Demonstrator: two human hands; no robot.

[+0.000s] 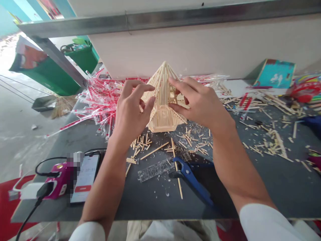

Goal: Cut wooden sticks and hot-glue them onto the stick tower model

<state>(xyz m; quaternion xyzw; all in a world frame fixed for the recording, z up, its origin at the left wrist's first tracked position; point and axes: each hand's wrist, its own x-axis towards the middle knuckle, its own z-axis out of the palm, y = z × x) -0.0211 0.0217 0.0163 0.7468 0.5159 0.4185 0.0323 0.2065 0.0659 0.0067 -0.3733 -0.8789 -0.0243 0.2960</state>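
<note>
A pointed stick model (163, 100) stands on the dark table (263, 187), between both hands. The right hand (193, 103) is open, fingers spread against the model's slope; the left hand (131, 107) is open too, fingers curved just beside it, contact unclear. Uneven finger pressure could snap thin sticks or loosen joints; a slip could topple it onto the loose sticks (142, 147) in front of the model.
</note>
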